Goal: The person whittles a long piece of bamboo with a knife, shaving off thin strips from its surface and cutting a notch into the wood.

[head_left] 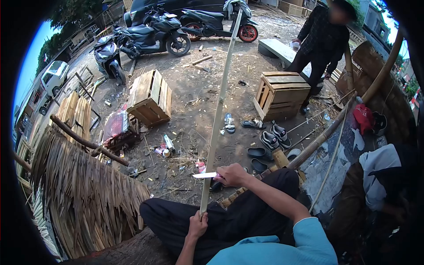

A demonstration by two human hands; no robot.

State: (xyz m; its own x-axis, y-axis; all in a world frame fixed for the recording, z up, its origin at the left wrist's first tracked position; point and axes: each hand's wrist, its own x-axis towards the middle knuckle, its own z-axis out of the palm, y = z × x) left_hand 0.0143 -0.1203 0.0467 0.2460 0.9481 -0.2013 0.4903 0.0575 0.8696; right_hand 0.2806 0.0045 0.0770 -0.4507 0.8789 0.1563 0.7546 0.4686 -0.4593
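Observation:
A long pale strip that looks like split bamboo (215,128) rises from my lap and slants up and away over the yard. My left hand (197,224) is closed around its lower end, between my knees. In my right hand (232,176) is a knife (205,175), gripped by a pinkish handle. Its bright blade points left and lies across the strip, a short way above my left hand. My fingers hide most of the handle.
Two wooden crates (150,98) (281,95) stand on the littered ground. Shoes (274,137) lie ahead of my right knee. Dry thatch (84,185) is at left. One person (324,39) stands at upper right; another (384,176) sits close on my right. Motorbikes (152,35) are parked behind.

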